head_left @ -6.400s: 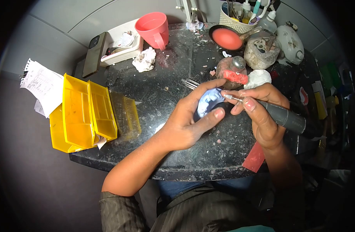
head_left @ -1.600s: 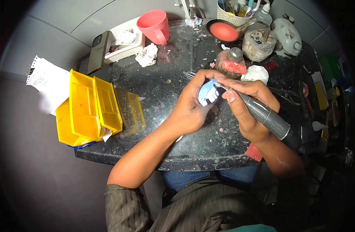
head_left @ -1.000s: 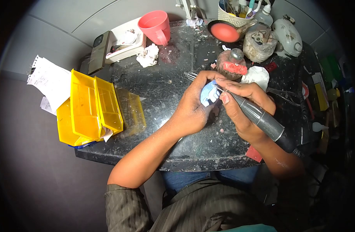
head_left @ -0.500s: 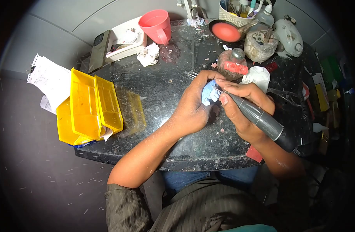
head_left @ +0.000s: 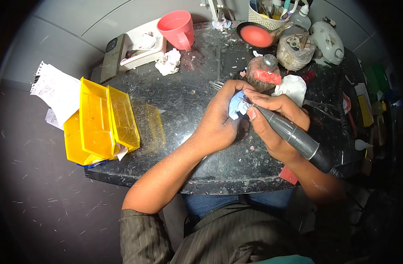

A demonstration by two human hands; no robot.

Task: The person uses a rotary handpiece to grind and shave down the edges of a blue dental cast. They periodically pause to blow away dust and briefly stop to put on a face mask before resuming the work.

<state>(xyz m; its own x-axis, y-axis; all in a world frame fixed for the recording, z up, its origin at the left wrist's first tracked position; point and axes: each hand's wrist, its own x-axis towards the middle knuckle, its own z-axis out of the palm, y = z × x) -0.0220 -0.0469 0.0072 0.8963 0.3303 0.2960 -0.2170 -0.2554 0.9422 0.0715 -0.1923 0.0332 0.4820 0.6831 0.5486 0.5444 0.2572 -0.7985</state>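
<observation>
My left hand point(head_left: 221, 116) is closed around a small blue dental model point(head_left: 237, 105), whose light teeth face right. Between the fingers and thumb of my right hand point(head_left: 280, 119) sits a dark grey rotary handpiece point(head_left: 291, 134), held like a pen. Its narrow tip meets the model, or comes very close to it; the exact contact is too small to make out. A cord leaves the handpiece's rear end. Just beyond my hands stand a glass spirit lamp point(head_left: 263, 72) with a metal cap and a red wax piece, and a white plaster lump point(head_left: 291, 89).
Two yellow bins point(head_left: 96, 123) stand at the left edge beside papers point(head_left: 56, 92). At the back are a phone point(head_left: 112, 57), a white tray point(head_left: 142, 59), a pink mug point(head_left: 176, 28), a dish of red wax point(head_left: 256, 35) and a tool basket point(head_left: 265, 20). Dust and debris dot the black tabletop.
My right hand and the handpiece have shifted slightly to the left, with the tip still at the model. My left hand stays nearly still.
</observation>
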